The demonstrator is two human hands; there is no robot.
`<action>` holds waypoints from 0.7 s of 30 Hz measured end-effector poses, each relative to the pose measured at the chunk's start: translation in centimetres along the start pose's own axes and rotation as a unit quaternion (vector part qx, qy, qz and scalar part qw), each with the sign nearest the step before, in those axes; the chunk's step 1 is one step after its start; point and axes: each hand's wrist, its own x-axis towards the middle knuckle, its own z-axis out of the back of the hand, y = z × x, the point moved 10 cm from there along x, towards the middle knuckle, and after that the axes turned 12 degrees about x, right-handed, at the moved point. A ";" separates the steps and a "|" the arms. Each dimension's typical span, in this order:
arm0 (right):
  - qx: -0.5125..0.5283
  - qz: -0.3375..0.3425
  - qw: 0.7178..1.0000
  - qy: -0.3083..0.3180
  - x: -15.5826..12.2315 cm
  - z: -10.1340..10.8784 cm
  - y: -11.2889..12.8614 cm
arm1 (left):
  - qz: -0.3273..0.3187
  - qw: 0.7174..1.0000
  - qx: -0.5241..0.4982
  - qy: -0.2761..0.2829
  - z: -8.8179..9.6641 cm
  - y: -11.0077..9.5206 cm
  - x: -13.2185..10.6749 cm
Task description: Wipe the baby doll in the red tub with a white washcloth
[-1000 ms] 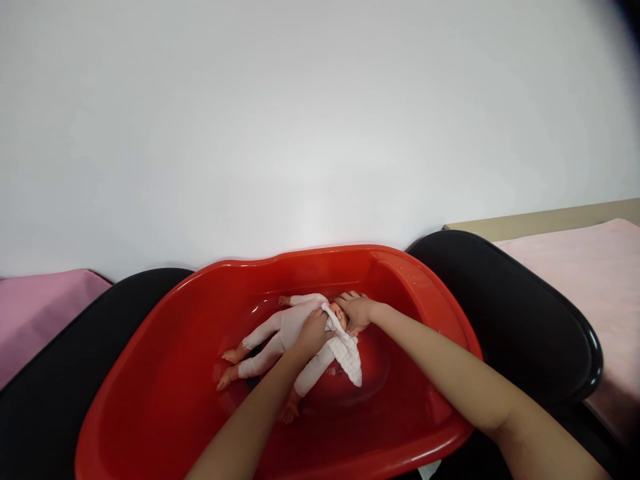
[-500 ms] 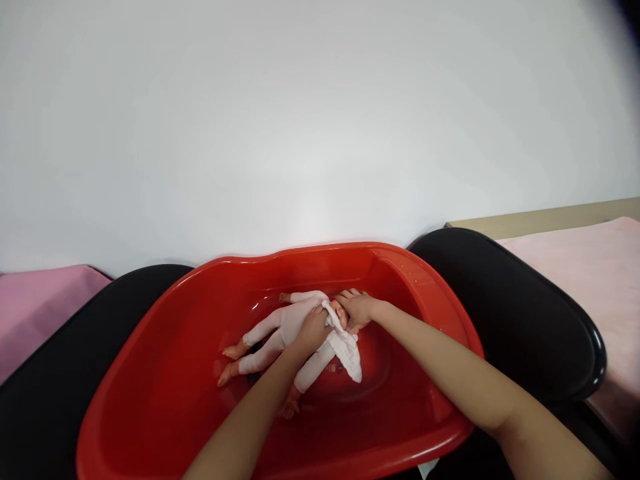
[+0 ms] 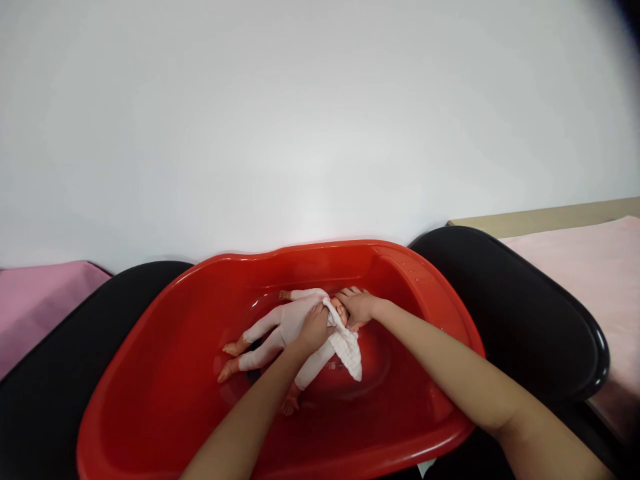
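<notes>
Well, starting at 9 o'clock, I see a pink cloth (image 3: 35, 300) lying well apart from the work, and next to it the black stand (image 3: 75, 353) that carries the red tub (image 3: 165, 373). The doll (image 3: 275, 327) lies on its back on the tub floor, in a pale suit, with its feet toward 8 o'clock and its head toward 3 o'clock. My left hand (image 3: 314, 328) is closed on a white cloth (image 3: 350, 350) and presses it against the doll's upper chest, while a loose corner hangs down toward 5 o'clock. My right hand (image 3: 359, 307) is curled around the doll's head from the 2 o'clock side. The tub floor looks slick, and I cannot tell how much water lies in it. I judge that a hard push from the left hand could slide the doll out of the right hand's hold, or let the head tip down. The hanging corner could also drag over the face. Neither hand has anything in its way except the tub's raised wall. At 3 o'clock the black stand rises again (image 3: 525, 313), and beyond it lies a pale pink towel (image 3: 590, 267).
</notes>
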 end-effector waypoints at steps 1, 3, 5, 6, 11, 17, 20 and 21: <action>0.000 0.000 1.000 0.000 0.0 0.0 0.0 | 0.000 1.000 -0.001 -0.001 0.0 0.0 0.0; 0.000 -0.003 1.000 0.000 -0.1 0.1 0.1 | 0.001 1.000 0.007 -0.003 -0.1 0.0 -0.1; 0.001 -0.004 1.000 0.001 -0.3 0.2 0.2 | 0.001 1.000 0.020 -0.008 -0.1 -0.1 -0.1; 0.001 -0.005 1.000 0.001 -0.3 0.2 0.2 | 0.000 1.000 0.025 -0.011 -0.2 -0.1 -0.1; -0.004 -0.005 1.000 0.002 -0.4 0.1 0.3 | -0.002 1.000 0.027 -0.011 -0.5 -0.1 -0.1; -0.007 0.004 1.000 -0.001 -0.1 0.0 0.0 | -0.005 1.000 0.020 -0.012 -0.4 -0.1 -0.1; -0.011 0.004 1.000 0.001 0.1 -0.1 -0.2 | 0.001 1.000 -0.007 0.002 -0.5 0.0 -0.1; -0.012 0.004 1.000 0.001 0.1 -0.1 -0.2 | 0.002 1.000 -0.016 0.005 -0.5 0.0 -0.1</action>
